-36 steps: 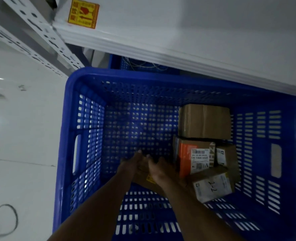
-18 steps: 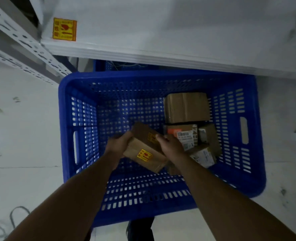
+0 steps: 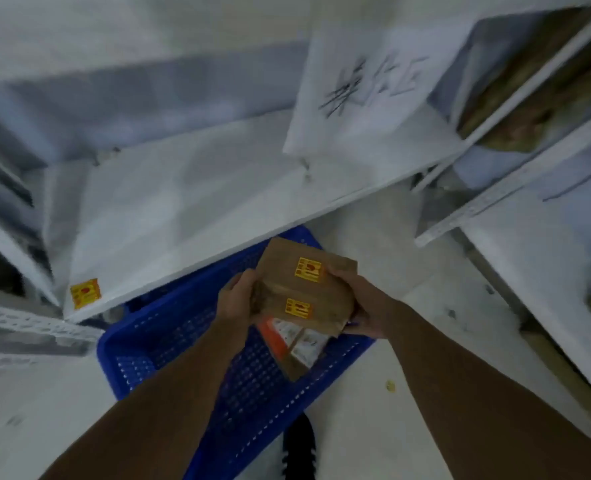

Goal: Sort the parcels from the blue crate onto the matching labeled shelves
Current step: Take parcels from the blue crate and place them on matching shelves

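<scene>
I hold a brown cardboard parcel (image 3: 304, 289) with two yellow stickers above the blue crate (image 3: 169, 344). My left hand (image 3: 237, 299) grips its left end and my right hand (image 3: 360, 299) grips its right end. Below the parcel, inside the crate, lie an orange-and-white parcel (image 3: 280, 336) and a brown parcel with a white label (image 3: 304, 355). A white shelf board (image 3: 183, 209) with a yellow sticker (image 3: 85, 292) runs above the crate. The picture is blurred by motion.
A white paper sign with handwritten characters (image 3: 370, 84) hangs on the shelving at upper right. A second white shelf unit (image 3: 536, 244) stands to the right with brown goods (image 3: 543, 98) behind it. Pale floor (image 3: 373, 375) surrounds the crate; perforated shelf rails (image 3: 24, 322) are at left.
Both hands reached into the crate, took hold of the brown parcel and lifted it out. The view has swung up and to the right toward the shelves.
</scene>
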{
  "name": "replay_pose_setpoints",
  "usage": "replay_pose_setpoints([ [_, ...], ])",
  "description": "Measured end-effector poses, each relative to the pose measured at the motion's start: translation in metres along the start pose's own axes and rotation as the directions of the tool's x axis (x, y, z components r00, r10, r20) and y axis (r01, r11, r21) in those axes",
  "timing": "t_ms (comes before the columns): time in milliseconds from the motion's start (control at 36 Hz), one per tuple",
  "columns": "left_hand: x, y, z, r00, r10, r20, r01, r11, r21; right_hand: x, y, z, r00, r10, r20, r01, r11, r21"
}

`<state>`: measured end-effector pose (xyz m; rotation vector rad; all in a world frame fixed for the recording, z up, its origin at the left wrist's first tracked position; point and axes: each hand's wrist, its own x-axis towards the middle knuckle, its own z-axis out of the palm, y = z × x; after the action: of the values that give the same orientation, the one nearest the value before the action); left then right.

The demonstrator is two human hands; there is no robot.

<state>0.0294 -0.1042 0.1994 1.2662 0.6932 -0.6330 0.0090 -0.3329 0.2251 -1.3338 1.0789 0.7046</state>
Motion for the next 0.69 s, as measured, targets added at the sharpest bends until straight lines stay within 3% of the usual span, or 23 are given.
replay_pose_setpoints([
  [83, -0.057, 0.054, 0.046, 0.994, 0.024, 0.106, -0.027, 0.999, 0.030, -0.085, -0.021, -0.033, 0.989, -0.129, -0.070, 0.134, 0.988, 0.078],
  [167, -0.116, 0.102, 0.089, 0.986, 0.051, 0.159, -0.082, 0.977, 0.198, -0.170, -0.043, -0.068, 0.928, -0.290, -0.233, 0.308, 0.950, 0.043],
  [250, -0.170, 0.146, 0.134, 0.972, 0.082, 0.221, -0.171, 0.889, 0.425, -0.256, -0.058, -0.102, 0.757, -0.451, -0.473, 0.463, 0.881, -0.099],
  [361, -0.290, 0.195, 0.205, 0.895, 0.053, 0.443, -0.251, 0.882, 0.400, -0.381, -0.067, -0.147, 0.416, -0.711, -0.568, 0.553, 0.693, -0.463],
  [417, -0.350, 0.213, 0.240, 0.811, 0.018, 0.584, -0.295, 0.875, 0.383, -0.441, -0.065, -0.169, 0.245, -0.808, -0.536, 0.522, 0.576, -0.630],
  [472, -0.409, 0.225, 0.272, 0.701, -0.069, 0.710, -0.296, 0.878, 0.377, -0.498, -0.057, -0.188, 0.120, -0.856, -0.503, 0.425, 0.502, -0.753],
  [583, -0.516, 0.232, 0.325, 0.548, -0.158, 0.821, -0.248, 0.907, 0.340, -0.592, -0.028, -0.228, -0.126, -0.896, -0.425, 0.188, 0.399, -0.897],
  [639, -0.569, 0.229, 0.347, 0.477, -0.156, 0.865, -0.270, 0.910, 0.313, -0.629, -0.011, -0.250, -0.214, -0.894, -0.394, 0.095, 0.383, -0.919],
  [694, -0.623, 0.223, 0.362, 0.420, -0.127, 0.899, -0.337, 0.898, 0.284, -0.664, 0.008, -0.268, -0.254, -0.898, -0.358, 0.021, 0.365, -0.931],
])
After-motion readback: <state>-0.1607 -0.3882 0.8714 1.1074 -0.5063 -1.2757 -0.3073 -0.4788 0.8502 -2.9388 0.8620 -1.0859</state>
